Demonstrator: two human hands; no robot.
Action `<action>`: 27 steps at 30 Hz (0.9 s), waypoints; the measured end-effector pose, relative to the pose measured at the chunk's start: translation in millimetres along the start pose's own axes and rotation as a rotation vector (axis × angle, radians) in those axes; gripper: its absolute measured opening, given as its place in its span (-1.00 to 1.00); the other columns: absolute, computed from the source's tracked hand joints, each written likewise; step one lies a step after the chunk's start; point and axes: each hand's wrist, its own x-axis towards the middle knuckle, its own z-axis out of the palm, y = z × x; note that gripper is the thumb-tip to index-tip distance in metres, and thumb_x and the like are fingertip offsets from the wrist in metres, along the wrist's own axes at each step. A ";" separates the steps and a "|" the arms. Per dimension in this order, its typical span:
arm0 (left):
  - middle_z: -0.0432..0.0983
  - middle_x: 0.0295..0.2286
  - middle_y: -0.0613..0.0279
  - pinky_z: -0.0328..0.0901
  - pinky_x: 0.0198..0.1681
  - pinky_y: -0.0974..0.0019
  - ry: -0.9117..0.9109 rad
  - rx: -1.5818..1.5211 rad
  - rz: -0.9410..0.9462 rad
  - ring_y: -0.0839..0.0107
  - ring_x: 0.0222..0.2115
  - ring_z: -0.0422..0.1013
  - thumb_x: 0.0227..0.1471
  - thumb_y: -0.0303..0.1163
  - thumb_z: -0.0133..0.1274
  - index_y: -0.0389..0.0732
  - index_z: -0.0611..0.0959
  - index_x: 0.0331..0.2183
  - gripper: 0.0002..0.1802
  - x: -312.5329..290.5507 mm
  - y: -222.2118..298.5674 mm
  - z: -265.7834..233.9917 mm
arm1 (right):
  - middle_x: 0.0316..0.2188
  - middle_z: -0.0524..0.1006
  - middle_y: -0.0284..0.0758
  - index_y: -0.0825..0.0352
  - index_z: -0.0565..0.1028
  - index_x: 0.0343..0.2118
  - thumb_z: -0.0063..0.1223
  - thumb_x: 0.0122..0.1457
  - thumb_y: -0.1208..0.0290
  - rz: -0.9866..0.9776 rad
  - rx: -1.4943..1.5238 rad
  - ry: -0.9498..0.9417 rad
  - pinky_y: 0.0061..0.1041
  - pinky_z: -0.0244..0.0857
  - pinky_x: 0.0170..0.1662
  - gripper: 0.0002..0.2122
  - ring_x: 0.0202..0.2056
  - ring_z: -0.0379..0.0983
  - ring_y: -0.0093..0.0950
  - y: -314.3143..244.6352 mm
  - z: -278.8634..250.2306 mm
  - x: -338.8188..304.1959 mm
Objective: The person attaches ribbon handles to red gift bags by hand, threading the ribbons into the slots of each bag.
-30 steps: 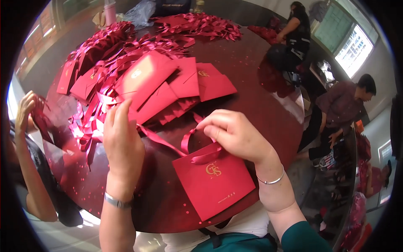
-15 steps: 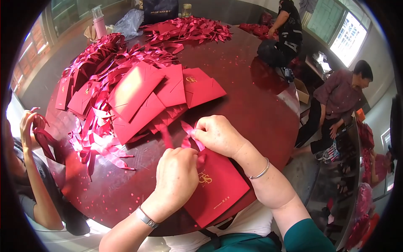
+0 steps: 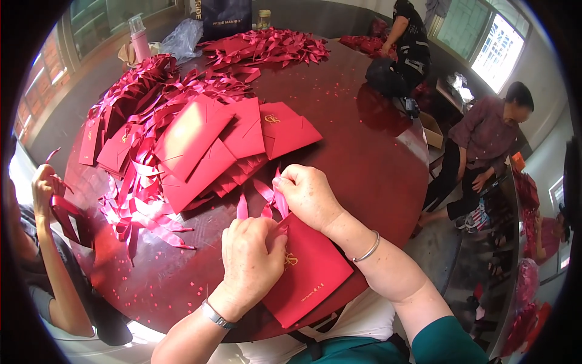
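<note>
A flat red paper gift bag with a gold emblem lies at the near edge of the round table, under my hands. My left hand is closed at the bag's top edge, its thumb over the emblem side; the fingertips are partly hidden. Pinched in my right hand is a pink-red satin ribbon at the bag's top corner. Further ribbon ends stick out past my left knuckles. Just beyond lies a pile of similar red bags, overlapping each other, with loose ribbons spilling to the left.
The dark red table carries scattered red confetti bits. At its far side are a pink bottle, a clear plastic bag, a dark bag and a jar. A co-worker's hand holds ribbon at left; other people sit at right.
My right hand has drawn the ribbon slightly up and left, and it stands more upright. My left hand has shifted a little lower. The co-worker's hand at left has lowered.
</note>
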 end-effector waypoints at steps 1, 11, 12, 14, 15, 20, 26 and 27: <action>0.48 -0.48 0.14 0.26 -0.29 0.19 0.004 0.059 0.046 0.17 -0.41 0.39 -0.17 -0.48 0.21 -0.23 0.58 -0.45 -0.85 -0.5 0.3 -0.8 | -0.65 0.48 -0.32 0.43 0.50 -0.50 0.10 0.16 0.40 -0.008 -0.001 0.005 -0.47 0.29 -0.46 -0.81 -0.56 0.37 -0.60 3.8 0.5 0.7; 0.51 -0.49 0.16 0.26 -0.27 0.15 0.269 -0.003 -0.054 0.16 -0.38 0.41 -0.18 -0.47 0.20 -0.21 0.58 -0.44 -0.84 2.8 -3.7 -19.8 | -0.24 0.53 -0.34 0.42 0.37 0.05 0.07 0.22 0.11 -0.018 0.211 -0.462 -0.57 0.33 -0.15 -0.50 -0.25 0.41 -0.62 -12.9 -53.9 1.9; 0.51 -0.49 0.16 0.26 -0.27 0.15 0.280 0.007 -0.059 0.16 -0.38 0.41 -0.18 -0.47 0.20 -0.21 0.58 -0.44 -0.84 5.2 -6.9 -21.2 | -0.18 0.52 -0.31 0.42 0.29 0.14 0.16 0.18 0.20 -0.035 0.215 -0.544 -0.54 0.32 -0.07 -0.44 -0.18 0.41 -0.59 -16.4 -49.5 -3.7; 0.52 -0.48 0.15 0.27 -0.24 0.15 0.302 -0.119 -0.112 0.15 -0.37 0.41 -0.16 -0.45 0.21 -0.23 0.59 -0.40 -0.82 8.8 -11.0 -23.2 | 0.02 0.43 -0.21 0.49 0.16 0.21 0.25 0.06 0.46 -0.160 0.186 -0.654 -0.46 0.24 0.10 -0.32 0.01 0.35 -0.50 -27.7 -42.9 -13.1; 0.52 -0.46 0.12 0.28 -0.21 0.16 0.318 -0.181 -0.100 0.14 -0.36 0.41 -0.10 -0.45 0.20 -0.24 0.60 -0.36 -0.82 9.8 -12.3 -25.5 | 0.04 0.42 -0.14 0.51 0.19 0.18 0.24 0.05 0.44 -0.195 0.118 -0.568 -0.44 0.21 0.13 -0.35 0.06 0.34 -0.41 -30.8 -44.4 -13.5; 0.51 -0.34 0.05 0.27 -0.18 0.14 0.543 -0.116 -0.069 0.11 -0.26 0.39 0.00 -0.46 0.12 -0.28 0.59 -0.31 -0.84 24.6 -50.1 -42.3 | 0.01 0.47 -0.27 0.47 0.32 0.09 0.07 0.13 0.57 -0.267 0.674 -0.174 -0.48 0.26 0.11 -0.57 0.00 0.42 -0.50 -9.9 -85.2 7.6; 0.46 -0.22 -0.08 0.28 -0.08 0.10 0.428 0.157 -0.317 0.00 -0.16 0.39 0.03 -0.27 0.13 -0.24 0.51 -0.02 -0.53 55.8 -91.9 -50.0 | 0.03 0.41 -0.01 0.47 0.26 0.11 0.15 0.07 0.29 0.199 -0.224 0.838 -0.25 0.25 0.09 -0.42 0.05 0.38 -0.15 97.1 -115.7 55.2; 0.45 -0.21 -0.10 0.29 -0.07 0.08 0.339 0.230 -0.386 -0.03 -0.16 0.39 0.03 -0.20 0.13 -0.19 0.49 0.02 -0.47 61.6 -82.7 -50.9 | 0.03 0.41 -0.01 0.47 0.26 0.11 0.15 0.07 0.29 0.203 -0.231 0.847 -0.25 0.25 0.09 -0.42 0.05 0.38 -0.15 110.3 -116.2 59.4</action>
